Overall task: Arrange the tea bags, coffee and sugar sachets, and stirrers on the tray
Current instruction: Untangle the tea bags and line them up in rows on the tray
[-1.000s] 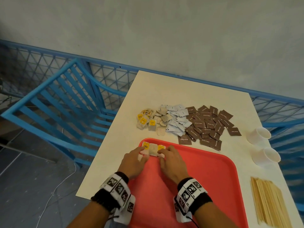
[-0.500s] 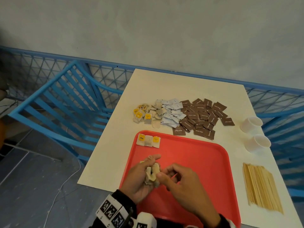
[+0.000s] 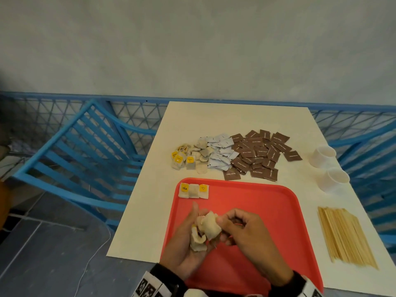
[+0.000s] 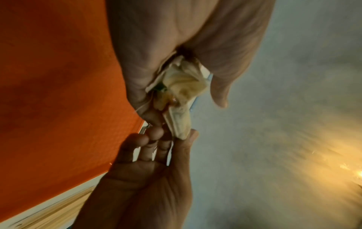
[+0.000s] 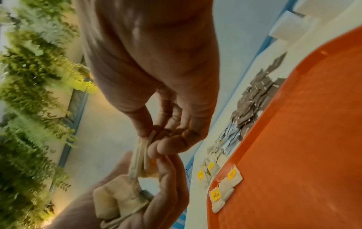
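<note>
I see the left hand [image 3: 186, 243] cupped palm-up over the near-left part of the red tray [image 3: 267, 211], its fingers curled round a bunch of tea bags [image 3: 203, 232]. The right hand [image 3: 246, 230] meets it from the right, thumb and fingertips pinching one bag of that bunch; the right wrist view confirms the pinch on the bag's edge [image 5: 144, 148]. Both hands are held above the tray, not resting on it.

Three tea bags [image 3: 193, 191] lie flat in a row at the tray's far-left corner, touching one another, the outer two showing yellow tags.

On the table [image 3: 214, 116] beyond the tray I note three heaps side by side: loose tea bags [image 3: 188, 157] on the left, white sachets [image 3: 220, 155] in the middle, brown sachets [image 3: 261, 155] on the right. The white heap overlaps its neighbours at the edges.

Two white cups [image 3: 327, 166] lie on their sides near the table's right edge. A bundle of stirrers [image 3: 342, 236] lies flat on the table just beside the tray's right rim.
</note>
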`<state>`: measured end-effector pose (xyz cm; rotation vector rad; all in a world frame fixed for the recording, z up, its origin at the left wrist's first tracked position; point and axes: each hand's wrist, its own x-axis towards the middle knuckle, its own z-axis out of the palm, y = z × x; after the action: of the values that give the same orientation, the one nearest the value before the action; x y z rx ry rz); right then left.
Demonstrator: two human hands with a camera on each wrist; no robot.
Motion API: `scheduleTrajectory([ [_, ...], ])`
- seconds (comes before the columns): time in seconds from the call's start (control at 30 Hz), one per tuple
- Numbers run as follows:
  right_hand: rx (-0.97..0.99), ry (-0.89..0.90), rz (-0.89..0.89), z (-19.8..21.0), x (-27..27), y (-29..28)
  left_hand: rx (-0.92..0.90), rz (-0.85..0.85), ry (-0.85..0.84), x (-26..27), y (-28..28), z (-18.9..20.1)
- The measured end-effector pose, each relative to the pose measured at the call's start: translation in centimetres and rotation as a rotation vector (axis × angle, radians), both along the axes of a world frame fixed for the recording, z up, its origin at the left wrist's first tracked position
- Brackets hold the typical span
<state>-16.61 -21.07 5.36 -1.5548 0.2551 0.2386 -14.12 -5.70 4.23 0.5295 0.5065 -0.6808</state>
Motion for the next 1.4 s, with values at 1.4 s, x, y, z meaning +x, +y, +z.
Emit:
scheduleTrajectory([
  [1.4, -0.646, -0.77, -0.107, 1.3, 1.0, 0.8, 0.991, -0.068, -0.915, 0.8, 2.7, 3.8],
])
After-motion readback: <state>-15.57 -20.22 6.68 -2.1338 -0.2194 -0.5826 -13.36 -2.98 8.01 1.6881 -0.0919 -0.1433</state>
